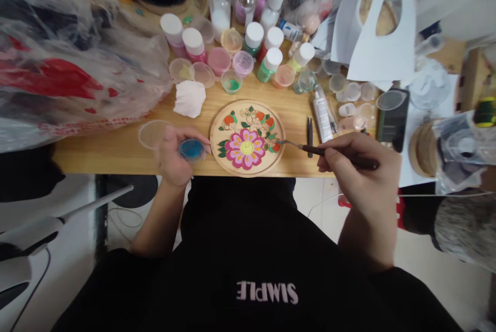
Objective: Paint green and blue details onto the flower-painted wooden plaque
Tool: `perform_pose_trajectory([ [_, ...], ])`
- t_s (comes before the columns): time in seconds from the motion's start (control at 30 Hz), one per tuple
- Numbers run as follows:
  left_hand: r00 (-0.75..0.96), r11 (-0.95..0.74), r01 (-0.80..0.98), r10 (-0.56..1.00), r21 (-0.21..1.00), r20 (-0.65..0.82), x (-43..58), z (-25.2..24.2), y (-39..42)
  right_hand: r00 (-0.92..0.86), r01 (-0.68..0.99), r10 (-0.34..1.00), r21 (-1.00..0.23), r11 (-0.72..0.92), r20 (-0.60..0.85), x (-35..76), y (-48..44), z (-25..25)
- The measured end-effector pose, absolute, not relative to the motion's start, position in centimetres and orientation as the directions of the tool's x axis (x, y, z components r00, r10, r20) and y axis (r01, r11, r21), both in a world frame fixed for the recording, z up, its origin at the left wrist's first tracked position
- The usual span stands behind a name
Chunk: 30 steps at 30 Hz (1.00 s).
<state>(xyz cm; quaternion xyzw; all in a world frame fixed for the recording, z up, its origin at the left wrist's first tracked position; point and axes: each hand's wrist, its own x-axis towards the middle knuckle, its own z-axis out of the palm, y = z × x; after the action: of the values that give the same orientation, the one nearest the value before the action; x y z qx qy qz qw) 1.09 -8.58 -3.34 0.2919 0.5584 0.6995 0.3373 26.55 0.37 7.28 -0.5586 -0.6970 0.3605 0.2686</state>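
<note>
A round wooden plaque (247, 108) with a pink flower, orange fruits and green leaves lies flat at the table's front edge. My right hand (358, 166) is closed around the dark handle of a thin metal-tipped tool (313, 150), a small spatula by its look. Its tip is over the right part of the design, by an orange fruit; whether it touches cannot be made out. To the left of the plaque, my left hand (174, 153) grips a small clear cup of blue paint (192, 150), its fingers curled round the cup.
Small cups and white-capped bottles (270, 64) crowd the table behind the plaque. Black tweezers (309, 136) and a white tube (321, 115) lie to its right. A crumpled tissue (189, 98), a clear lid (149, 134) and a big plastic bag (77, 73) are on the left.
</note>
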Motion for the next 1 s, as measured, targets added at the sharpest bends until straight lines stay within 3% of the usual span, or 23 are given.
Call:
perform_pose_trajectory([
  [0.33, -0.595, -0.155, -0.175, 0.803, 0.972, 0.021, 1.1, -3.1, -8.4, -0.314, 0.661, 0.947, -0.733, 0.161, -0.074, 25.3, 0.8, 8.7],
  [1.0, -0.609, -0.114, -0.159, 0.793, 0.981, -0.006, 1.1, -3.4, -8.8, -0.357, 0.613, 0.933, -0.763, 0.206, -0.034, 26.0, 1.2, 8.7],
])
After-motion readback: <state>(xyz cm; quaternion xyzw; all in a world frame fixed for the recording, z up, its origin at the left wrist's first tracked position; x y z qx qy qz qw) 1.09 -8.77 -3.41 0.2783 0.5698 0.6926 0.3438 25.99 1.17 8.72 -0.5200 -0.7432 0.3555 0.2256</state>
